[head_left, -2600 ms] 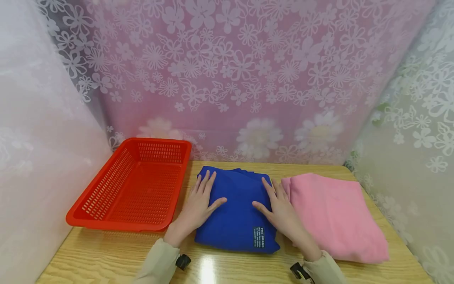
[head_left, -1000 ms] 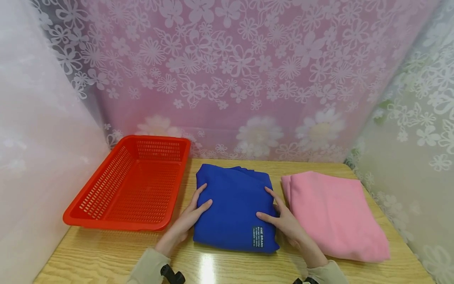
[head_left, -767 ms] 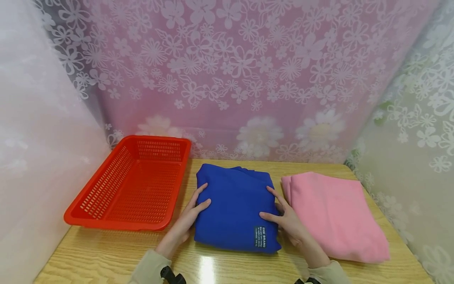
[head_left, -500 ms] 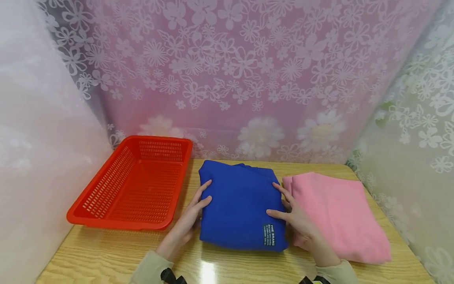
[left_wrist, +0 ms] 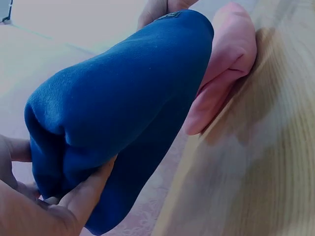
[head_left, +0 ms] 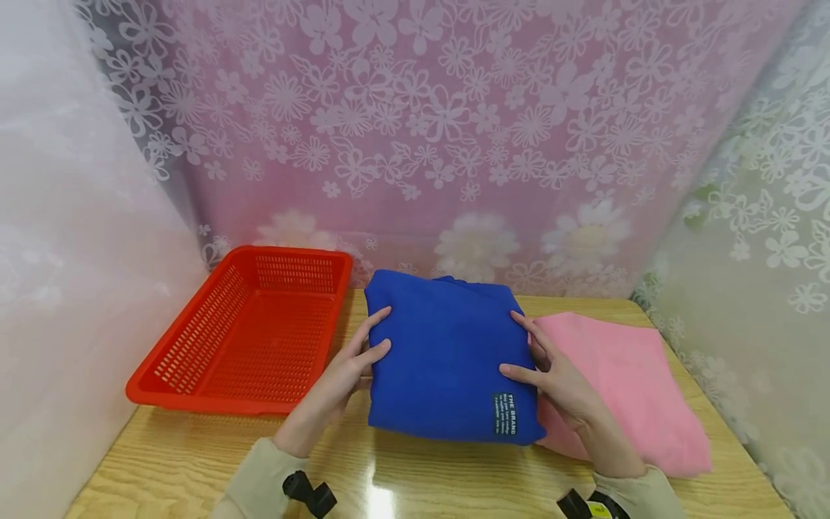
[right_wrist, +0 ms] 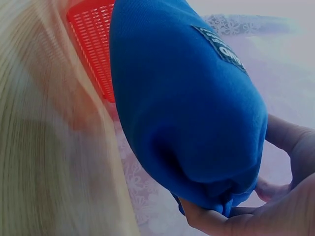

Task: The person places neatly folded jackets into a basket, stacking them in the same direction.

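Observation:
A folded blue garment [head_left: 447,353] with a dark brand label is held up off the table between both hands. My left hand [head_left: 344,371] grips its left edge, thumb on top and fingers reaching beneath, as the left wrist view shows on the blue cloth [left_wrist: 123,88]. On the opposite edge my right hand [head_left: 560,378] grips in the same way; in the right wrist view the fingers [right_wrist: 211,221] go under the blue bundle [right_wrist: 182,98]. A folded pink garment [head_left: 635,389] lies on the table to the right, partly covered by the blue one and the right hand.
A red perforated plastic basket [head_left: 272,331] with nothing in it stands on the left of the wooden table [head_left: 201,461]. A flowered pink curtain [head_left: 415,144] hangs behind, and pale patterned sheets close off both sides.
Both hands first lay flat on the blue garment, then slid to its sides and gripped it. It has since risen off the table and shifted slightly right. The basket stays put.

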Demonstrator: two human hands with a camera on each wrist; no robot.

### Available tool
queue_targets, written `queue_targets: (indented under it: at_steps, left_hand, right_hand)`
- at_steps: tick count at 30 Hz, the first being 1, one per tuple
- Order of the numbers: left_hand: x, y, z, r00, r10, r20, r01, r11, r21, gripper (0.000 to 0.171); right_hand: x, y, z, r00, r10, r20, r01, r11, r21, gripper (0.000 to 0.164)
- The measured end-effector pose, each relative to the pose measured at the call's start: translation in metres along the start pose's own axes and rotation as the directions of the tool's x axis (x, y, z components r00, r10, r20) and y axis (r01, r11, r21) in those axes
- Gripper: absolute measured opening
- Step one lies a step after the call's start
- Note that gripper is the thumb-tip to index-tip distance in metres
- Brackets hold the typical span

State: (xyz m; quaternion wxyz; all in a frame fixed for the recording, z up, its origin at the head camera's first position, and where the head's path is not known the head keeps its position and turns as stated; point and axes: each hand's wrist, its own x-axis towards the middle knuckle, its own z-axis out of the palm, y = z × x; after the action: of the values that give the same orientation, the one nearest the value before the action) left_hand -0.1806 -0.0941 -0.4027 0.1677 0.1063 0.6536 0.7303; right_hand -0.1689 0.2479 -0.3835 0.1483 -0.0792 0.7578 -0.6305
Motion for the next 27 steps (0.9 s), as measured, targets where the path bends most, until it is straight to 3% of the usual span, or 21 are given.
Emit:
queue_targets:
  at_steps: [10,14,20,27]
  left_hand:
    - [-0.006,0.019,-0.013,1.000,-0.004,-0.021,0.005,0.999,0.054,0.060]
    - [-0.011,0.029,-0.024,1.000,0.001,-0.024,0.001,0.997,0.071,0.060]
    - [-0.019,0.047,-0.053,0.999,0.008,-0.033,-0.004,0.993,0.114,0.063]
    - [-0.036,0.070,-0.099,0.997,0.055,-0.061,-0.041,0.976,0.212,0.064]
  right_hand:
    - [0.006,-0.014,0.009,1.000,-0.019,-0.003,0.018,0.999,-0.027,0.087]
    - [0.012,-0.026,0.019,1.000,-0.025,-0.003,0.025,0.999,-0.029,0.087]
    - [0.029,-0.041,0.045,0.997,-0.078,0.009,0.078,0.997,0.002,0.087]
    - [0.050,-0.064,0.095,0.982,-0.181,-0.054,0.180,0.983,-0.027,0.088]
